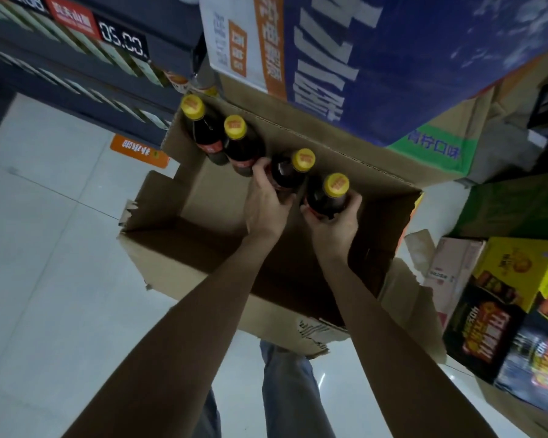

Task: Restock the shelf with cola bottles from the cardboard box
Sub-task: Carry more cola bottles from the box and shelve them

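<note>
An open cardboard box (178,248) sits on the floor below me, flaps spread. Inside it, along the far wall, stand dark cola bottles with yellow caps. My left hand (266,203) is wrapped around the body of one cola bottle (290,170). My right hand (334,226) grips another cola bottle (329,197) just to its right. Two more cola bottles (203,128) (239,143) stand untouched at the box's far left corner. The shelf (86,58) with price tags runs along the upper left.
A big blue and white carton (377,58) rests above the box's far edge. Yellow and black cartons (519,311) and a pink one (450,273) are stacked at the right. An orange floor sticker (140,151) lies on the pale tiles. My jeans legs show at the bottom.
</note>
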Tool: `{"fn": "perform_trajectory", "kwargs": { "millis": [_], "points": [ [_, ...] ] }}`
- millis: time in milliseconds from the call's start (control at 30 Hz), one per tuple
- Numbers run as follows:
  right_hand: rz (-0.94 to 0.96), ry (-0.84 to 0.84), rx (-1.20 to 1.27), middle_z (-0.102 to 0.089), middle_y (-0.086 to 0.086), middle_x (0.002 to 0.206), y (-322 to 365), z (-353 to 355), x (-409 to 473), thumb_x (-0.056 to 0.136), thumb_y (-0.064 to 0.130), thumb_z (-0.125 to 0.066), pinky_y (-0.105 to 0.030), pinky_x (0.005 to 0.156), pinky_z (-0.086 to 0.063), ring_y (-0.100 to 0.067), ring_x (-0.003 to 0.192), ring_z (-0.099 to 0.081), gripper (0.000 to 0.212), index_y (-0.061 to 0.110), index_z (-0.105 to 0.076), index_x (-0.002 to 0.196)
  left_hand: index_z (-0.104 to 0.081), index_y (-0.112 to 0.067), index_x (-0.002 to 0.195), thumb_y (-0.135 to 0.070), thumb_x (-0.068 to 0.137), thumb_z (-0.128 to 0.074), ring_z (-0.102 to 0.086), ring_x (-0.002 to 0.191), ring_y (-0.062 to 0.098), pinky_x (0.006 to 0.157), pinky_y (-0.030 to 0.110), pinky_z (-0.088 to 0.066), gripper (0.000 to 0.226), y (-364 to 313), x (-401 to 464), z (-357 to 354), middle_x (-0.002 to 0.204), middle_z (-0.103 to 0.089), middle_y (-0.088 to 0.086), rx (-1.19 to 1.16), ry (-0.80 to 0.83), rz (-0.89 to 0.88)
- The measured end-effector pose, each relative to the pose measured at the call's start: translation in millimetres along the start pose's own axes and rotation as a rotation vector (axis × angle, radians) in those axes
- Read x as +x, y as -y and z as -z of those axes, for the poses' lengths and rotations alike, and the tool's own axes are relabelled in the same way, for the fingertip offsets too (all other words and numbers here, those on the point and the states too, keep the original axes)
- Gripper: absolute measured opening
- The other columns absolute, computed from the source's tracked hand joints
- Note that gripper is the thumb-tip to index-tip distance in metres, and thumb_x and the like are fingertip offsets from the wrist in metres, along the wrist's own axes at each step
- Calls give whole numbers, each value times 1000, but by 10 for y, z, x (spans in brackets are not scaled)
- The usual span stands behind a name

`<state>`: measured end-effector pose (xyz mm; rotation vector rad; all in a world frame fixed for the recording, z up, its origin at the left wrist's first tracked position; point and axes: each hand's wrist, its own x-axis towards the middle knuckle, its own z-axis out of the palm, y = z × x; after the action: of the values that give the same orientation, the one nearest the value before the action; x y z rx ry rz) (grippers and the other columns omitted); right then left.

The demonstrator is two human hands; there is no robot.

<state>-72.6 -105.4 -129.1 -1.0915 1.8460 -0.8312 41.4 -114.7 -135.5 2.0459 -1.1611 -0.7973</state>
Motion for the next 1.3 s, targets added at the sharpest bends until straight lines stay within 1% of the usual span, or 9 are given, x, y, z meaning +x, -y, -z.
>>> {"fn": "perform_trajectory", "kwargs": {
  "millis": [233,367,467,567,733,900,1100,1233,1300],
  "points": [
    [37,24,-25,-60,-5,120,74,318,-124,66,16,-84,-31,97,-47,-16,111,-57,69,13,-42,121,-45,-17,134,-19,72,-79,-48,125,29,97,46,-46,71,-19,113,-86,136,-47,7,75,42,-91],
    [116,78,5,-60,4,114,306,507,-337,66,11,-84,-18,94,-45,-6,109,-56,66,15,-44,118,-46,-13,133,-35,69,-79,-49,125,26,100,38,-45,74,-16,-177,207,133,-52,10,-180,-23,-29],
    [230,185,-29,-59,11,108,572,681,-536,63,10,-86,-11,88,-43,3,104,-56,65,23,-44,111,-49,-16,126,-37,65,-82,-53,120,14,99,25,-45,72,-122,-465,701,126,-57,4,-359,-64,-34],
    [358,297,-92,-56,1,118,959,805,-815,61,9,-87,-11,89,-42,-10,113,-55,72,37,-40,108,-48,-26,119,-33,60,-87,-53,118,8,98,23,-44,71,-241,-742,1386,122,-57,1,-471,-110,-36],
    [401,473,-72,-52,9,106,1731,710,-1508,66,5,-84,-16,84,-45,3,99,-58,67,30,-33,101,-39,-38,113,-33,61,-80,-55,109,-3,90,17,-47,67,-297,-1331,2657,118,-52,-8,-590,-164,-16],
    [383,677,21,-51,19,109,2292,175,-2432,69,-8,-77,1,76,-40,22,94,-53,67,20,-38,115,-43,-35,115,-42,60,-76,-57,102,-3,84,13,-47,65,121,-1925,3876,113,-57,-13,-626,-311,69],
    [388,900,-15,-65,8,103,2593,-924,-3710,70,18,-82,-22,80,-48,-5,93,-63,50,24,-56,112,-51,-32,108,-45,58,-70,-60,87,-10,76,8,-45,55,755,-2794,5207,101,-61,-15,-605,-533,130],
    [438,1104,-95,-68,10,100,2829,-1608,-4637,70,30,-82,-15,76,-48,-3,89,-64,46,29,-59,110,-56,-31,103,-49,56,-70,-63,79,0,73,16,-49,52,1228,-3416,5948,89,-66,-14,-603,-732,256],
    [480,1229,-124,-69,9,97,2911,-1937,-5078,70,31,-82,-21,79,-50,-6,89,-65,43,32,-60,106,-58,-32,100,-51,57,-71,-64,78,6,73,23,-52,49,1476,-3728,6233,85,-67,-13,-604,-837,316]
  ]
}}
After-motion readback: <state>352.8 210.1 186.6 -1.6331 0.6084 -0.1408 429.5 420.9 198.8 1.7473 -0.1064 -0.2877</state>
